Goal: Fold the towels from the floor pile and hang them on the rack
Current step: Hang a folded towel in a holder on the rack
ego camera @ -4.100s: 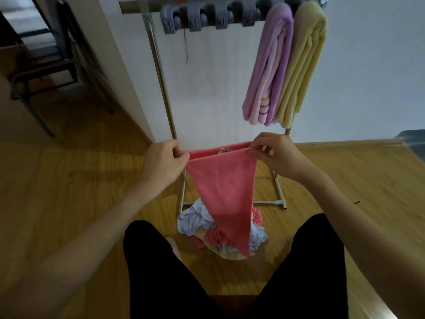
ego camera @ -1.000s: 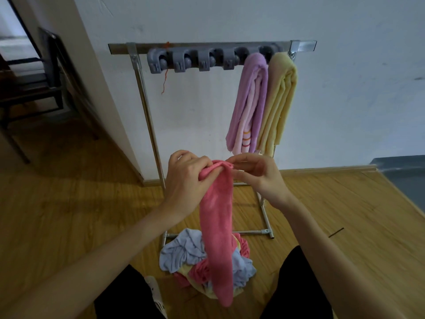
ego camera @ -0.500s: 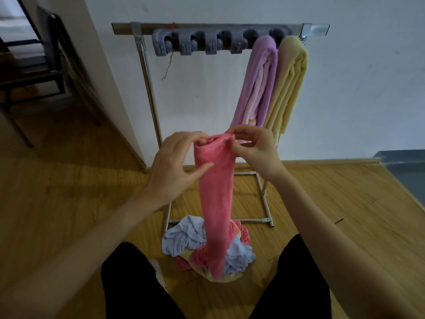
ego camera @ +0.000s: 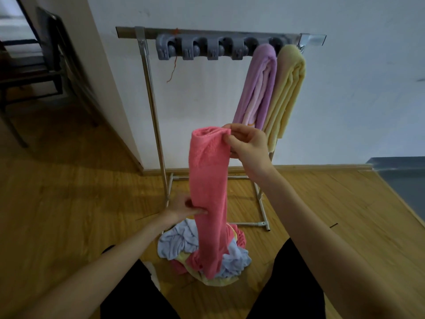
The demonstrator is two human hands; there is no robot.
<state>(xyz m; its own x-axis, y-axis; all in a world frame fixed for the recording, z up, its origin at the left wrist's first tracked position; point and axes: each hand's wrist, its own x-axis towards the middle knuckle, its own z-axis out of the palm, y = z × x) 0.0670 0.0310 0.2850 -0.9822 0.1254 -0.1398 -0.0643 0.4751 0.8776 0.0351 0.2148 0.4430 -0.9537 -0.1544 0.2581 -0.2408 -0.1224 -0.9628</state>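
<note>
Pink towel [ego camera: 208, 192] folded lengthwise into a narrow strip, hanging upright in front of the rack [ego camera: 151, 93], top end doubled over into a rounded fold. Right hand [ego camera: 249, 147] raised at that top fold, thumb and fingers pinching the right corner of the cloth. Left hand [ego camera: 184, 209] lower down, about halfway along the strip, fingers curled against its left edge and gripping it; thumb hidden behind the cloth. Bottom end of the strip dangling over the floor pile [ego camera: 184, 244], touching or just above it, cannot tell which. Pile a crumpled heap of pale blue, pink and yellow cloth, lying on the wooden floor [ego camera: 69, 215] between the rack's feet and the person's knees. Black trousers [ego camera: 128, 293] at the lower edge of the view, one leg each side of the pile. Rack standing against a white wall [ego camera: 356, 100], metal frame with a top bar carrying a grey row of clips [ego camera: 202, 48]. Purple towel [ego camera: 259, 86] and yellow towel [ego camera: 287, 93] already folded and hung side by side at the right end of the bar, touching each other. Red thread [ego camera: 172, 67] dangling from the bar near the clips. Dark chair [ego camera: 34, 65] far left, blurred
</note>
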